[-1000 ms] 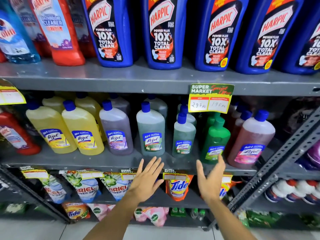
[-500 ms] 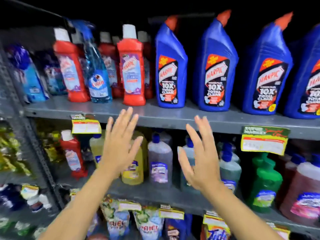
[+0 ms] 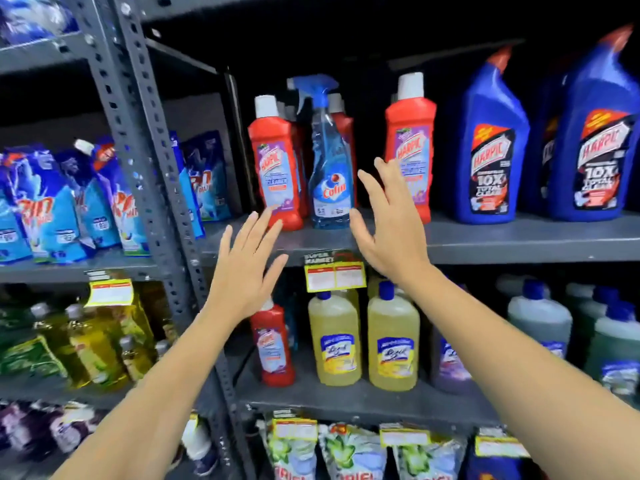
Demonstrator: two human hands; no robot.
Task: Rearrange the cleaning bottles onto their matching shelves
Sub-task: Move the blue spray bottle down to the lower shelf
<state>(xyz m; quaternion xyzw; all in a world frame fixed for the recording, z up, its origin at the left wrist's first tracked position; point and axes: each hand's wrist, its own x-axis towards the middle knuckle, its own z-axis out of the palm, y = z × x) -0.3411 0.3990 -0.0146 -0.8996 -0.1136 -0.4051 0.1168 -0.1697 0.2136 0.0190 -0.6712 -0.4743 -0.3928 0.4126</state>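
Up at the upper shelf (image 3: 519, 237), both hands are raised with fingers spread wide and nothing in them. The left hand (image 3: 242, 271) is in front of the shelf lip, below the left red Harpic bottle (image 3: 275, 168); the right hand (image 3: 388, 230) sits just right of the blue Colin spray bottle (image 3: 329, 168), which stands between two red bottles and looks like the odd one out. A lone red bottle (image 3: 273, 344) also stands on the shelf below, left of the yellow Lizol bottles (image 3: 363, 341), so it seems misplaced too.

If the spray bottle is the target, I'd take it by the body with the right hand, low enough that the trigger head doesn't tip it. Lift it straight up before pulling it near, since the red bottles crowd both sides. The left hand could steady the red neighbour so it doesn't topple.
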